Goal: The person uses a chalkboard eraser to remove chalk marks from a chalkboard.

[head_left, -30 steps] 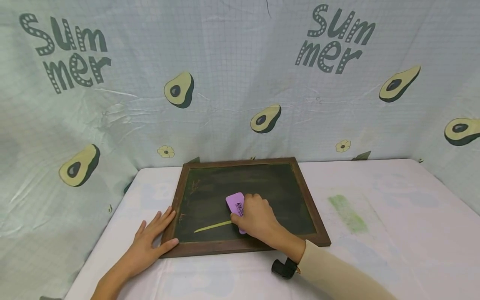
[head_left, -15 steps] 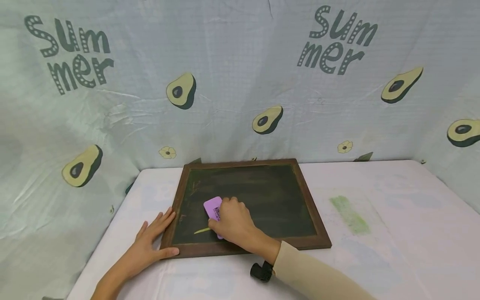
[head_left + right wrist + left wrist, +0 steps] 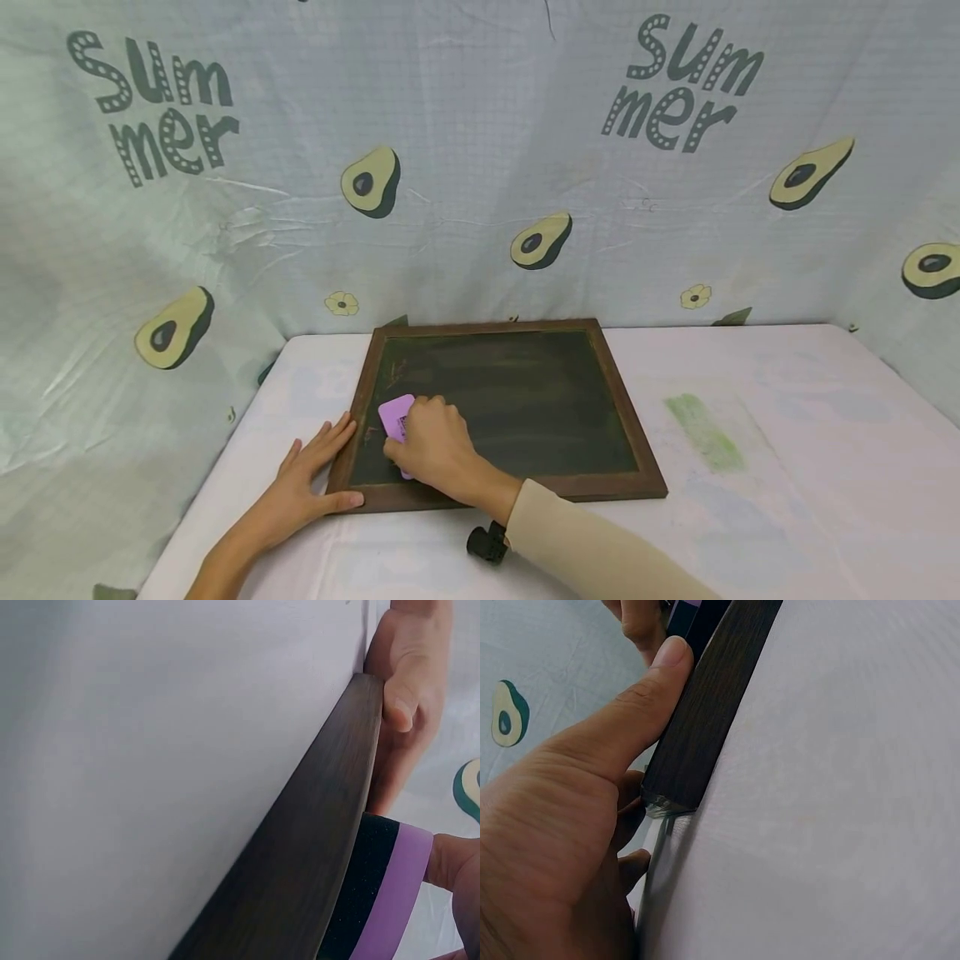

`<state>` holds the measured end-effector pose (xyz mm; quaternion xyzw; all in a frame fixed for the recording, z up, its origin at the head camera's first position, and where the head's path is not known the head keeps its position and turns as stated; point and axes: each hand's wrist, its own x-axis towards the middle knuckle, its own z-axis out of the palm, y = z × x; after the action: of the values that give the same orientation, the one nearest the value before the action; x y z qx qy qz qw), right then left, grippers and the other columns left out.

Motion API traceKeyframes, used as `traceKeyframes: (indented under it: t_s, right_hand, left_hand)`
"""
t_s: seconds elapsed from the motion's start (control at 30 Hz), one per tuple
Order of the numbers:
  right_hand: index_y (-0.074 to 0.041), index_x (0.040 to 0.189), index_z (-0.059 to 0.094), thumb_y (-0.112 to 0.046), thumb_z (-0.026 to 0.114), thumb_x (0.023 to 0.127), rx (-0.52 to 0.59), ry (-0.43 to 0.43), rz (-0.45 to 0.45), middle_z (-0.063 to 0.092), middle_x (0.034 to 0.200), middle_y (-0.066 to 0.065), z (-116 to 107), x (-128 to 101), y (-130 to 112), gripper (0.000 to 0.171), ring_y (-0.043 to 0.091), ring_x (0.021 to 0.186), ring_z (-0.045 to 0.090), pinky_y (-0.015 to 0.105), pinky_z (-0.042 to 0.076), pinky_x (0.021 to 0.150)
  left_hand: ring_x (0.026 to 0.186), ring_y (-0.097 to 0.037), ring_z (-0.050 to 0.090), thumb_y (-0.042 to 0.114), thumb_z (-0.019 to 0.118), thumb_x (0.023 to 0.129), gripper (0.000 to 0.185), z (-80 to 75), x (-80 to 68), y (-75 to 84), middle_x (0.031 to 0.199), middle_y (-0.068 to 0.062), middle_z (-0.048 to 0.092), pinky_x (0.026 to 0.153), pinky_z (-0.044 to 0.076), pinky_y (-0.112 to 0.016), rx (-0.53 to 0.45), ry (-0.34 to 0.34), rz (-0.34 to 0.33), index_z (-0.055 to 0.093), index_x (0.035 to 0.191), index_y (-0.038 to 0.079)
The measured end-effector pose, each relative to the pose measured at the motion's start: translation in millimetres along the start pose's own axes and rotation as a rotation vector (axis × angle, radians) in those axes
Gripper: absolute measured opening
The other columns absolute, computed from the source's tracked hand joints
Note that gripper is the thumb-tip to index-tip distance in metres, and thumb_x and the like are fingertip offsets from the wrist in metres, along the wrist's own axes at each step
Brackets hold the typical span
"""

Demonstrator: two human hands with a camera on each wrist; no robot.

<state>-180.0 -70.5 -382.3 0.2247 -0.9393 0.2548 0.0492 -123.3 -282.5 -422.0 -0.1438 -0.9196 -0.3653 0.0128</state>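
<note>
A wood-framed chalkboard (image 3: 517, 392) lies on the table. My left hand (image 3: 303, 487) rests at its near left corner, fingers spread along the left side and thumb on the near frame. In the left wrist view that thumb (image 3: 649, 694) lies straight along the dark frame (image 3: 697, 705). My right hand (image 3: 442, 446) grips a purple chalkboard eraser (image 3: 393, 412) on the lower left of the board. The right wrist view has the eraser (image 3: 394, 889) with its black felt side toward the board. Faint orange marks show near the board's left edge.
A white cloth covers the table (image 3: 720, 533), with a green chalk smear (image 3: 705, 432) right of the board. Behind stands a pale curtain (image 3: 465, 100) printed with avocados and lettering. A black wrist camera (image 3: 487, 543) hangs under the right wrist.
My right hand has slid the eraser left across the board, and the yellow chalk line that showed there is no longer visible. The left hand has stayed at the corner.
</note>
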Motion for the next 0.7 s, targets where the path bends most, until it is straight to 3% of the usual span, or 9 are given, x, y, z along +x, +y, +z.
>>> traceKeyframes:
  t_s: [0.4, 0.7]
  right_hand:
    - [0.003, 0.092, 0.064, -0.033, 0.074, 0.079, 0.004, -0.019, 0.05, 0.058, 0.075, 0.008, 9, 5, -21, 0.039, 0.018, 0.061, 0.058, 0.026, 0.049, 0.05]
    - [0.004, 0.094, 0.066, -0.035, 0.073, 0.08, -0.069, 0.001, 0.033, 0.058, 0.075, 0.009, 13, 4, -31, 0.042, 0.018, 0.063, 0.06, 0.027, 0.052, 0.052]
  left_hand:
    - [0.141, -0.044, 0.009, 0.038, 0.077, 0.078, 0.093, 0.7, -1.7, -1.5, 0.156, -0.012, 0.021, 0.108, -0.009, -0.061, -0.02, 0.008, 0.015, 0.028, 0.152, 0.009]
    - [0.141, -0.044, 0.009, 0.038, 0.078, 0.077, 0.094, -0.2, -1.2, -2.7, 0.156, -0.013, 0.022, 0.108, -0.009, -0.061, -0.011, 0.015, 0.019, 0.029, 0.151, 0.008]
